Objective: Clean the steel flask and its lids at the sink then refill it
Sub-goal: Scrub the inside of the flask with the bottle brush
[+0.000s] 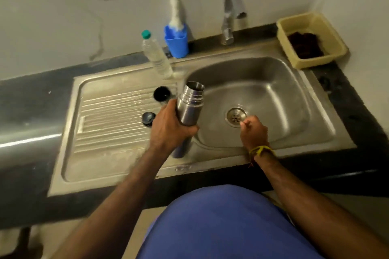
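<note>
Steel flask (189,107): uncapped, gripped round the body by left hand (170,124), mouth tilted toward basin, likely for rinsing. Two lids (161,94) (148,118): parked just left of that hand. Right hand (253,131): loosely curled, apparently empty, over drain (236,116).

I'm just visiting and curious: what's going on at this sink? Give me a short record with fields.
left hand: grips the open steel flask, tilted, at the basin's left edge
right hand: curled over the basin near the drain; whether it holds anything is unclear
lids: cup lid and stopper lie on the draining board
tap: no water seen running
nearby: plastic bottle, brush in blue holder, yellow tub
</note>
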### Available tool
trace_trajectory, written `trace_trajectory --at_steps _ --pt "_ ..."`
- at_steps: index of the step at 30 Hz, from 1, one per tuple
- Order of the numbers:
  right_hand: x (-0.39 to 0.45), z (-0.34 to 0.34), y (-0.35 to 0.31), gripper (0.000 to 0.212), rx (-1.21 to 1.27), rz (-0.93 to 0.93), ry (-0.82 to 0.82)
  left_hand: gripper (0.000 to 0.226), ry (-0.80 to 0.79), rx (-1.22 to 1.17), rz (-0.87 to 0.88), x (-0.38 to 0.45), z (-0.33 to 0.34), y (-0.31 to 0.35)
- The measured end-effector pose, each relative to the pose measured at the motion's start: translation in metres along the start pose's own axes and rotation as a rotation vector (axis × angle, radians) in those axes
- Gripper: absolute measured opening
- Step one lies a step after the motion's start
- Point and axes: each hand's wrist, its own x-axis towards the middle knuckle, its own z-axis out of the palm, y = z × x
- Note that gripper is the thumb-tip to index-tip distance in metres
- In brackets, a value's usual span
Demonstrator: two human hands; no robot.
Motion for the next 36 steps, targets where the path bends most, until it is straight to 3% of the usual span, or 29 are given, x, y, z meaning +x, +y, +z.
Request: trace_trajectory --at_steps 4,9,17,23,27,30,33,36 --pt "0.012 0.001 -0.016 0.01 0.027 -0.046 -0.004 0.071 0.133 -0.238 -0.044 -0.002 -0.001 -0.011" --pt "0.058 0.007 -0.096 0.012 0.131 -0.177 -0.062 0.073 0.201 -0.387 -0.03 0.004 -0.004 -0.021" --pt "0.126 0.028 -0.237 0.017 0.203 -0.323 -0.084 0.087 0.079 -0.356 -0.035 0.023 -0.006 -0.033" --pt "0.176 0.051 -0.303 0.015 0.152 -0.295 -0.092 0.079 0.059 -0.419 -0.01 0.026 -0.003 -0.04" --pt "0.213 0.063 -0.335 0.046 0.154 -0.155 -0.14 0.076 0.027 -0.435 -0.002 0.027 -0.003 -0.044" --pt "0.226 0.074 -0.347 0.026 0.153 -0.159 -0.122 0.074 0.019 -0.441 -0.009 0.027 -0.002 -0.045" --pt "0.226 0.084 -0.354 0.033 0.103 -0.213 -0.054 0.077 0.013 -0.451 -0.022 0.028 -0.003 -0.044" --pt "0.223 0.091 -0.358 0.027 0.046 -0.327 0.028 0.08 0.017 -0.449 -0.023 0.028 -0.003 -0.044"
